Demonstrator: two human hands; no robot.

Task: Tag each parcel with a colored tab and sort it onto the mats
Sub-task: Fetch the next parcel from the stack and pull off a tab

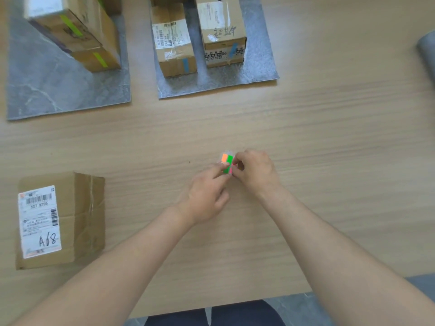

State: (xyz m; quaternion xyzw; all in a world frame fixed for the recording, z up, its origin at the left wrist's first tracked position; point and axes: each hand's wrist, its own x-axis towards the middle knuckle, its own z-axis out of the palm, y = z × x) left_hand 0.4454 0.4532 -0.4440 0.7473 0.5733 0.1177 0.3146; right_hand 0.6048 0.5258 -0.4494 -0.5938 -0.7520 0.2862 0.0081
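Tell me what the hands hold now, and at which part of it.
Both hold the small pad of colored tabs. The left hand holds its near left end with the fingers; the right hand pinches its right edge.

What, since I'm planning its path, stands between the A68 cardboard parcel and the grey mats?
Nothing visible: only bare wooden tabletop separates the brown cardboard parcel marked A68 from the left grey marbled mat and the right grey mat.

Two mats [47, 90] [259, 67]. Two green-tab boxes [68, 29] [86, 61], two blue-tab boxes [174, 55] [223, 31], one near left box [70, 220]. One tab pad [227, 164]. Two hands [207, 198] [256, 170].
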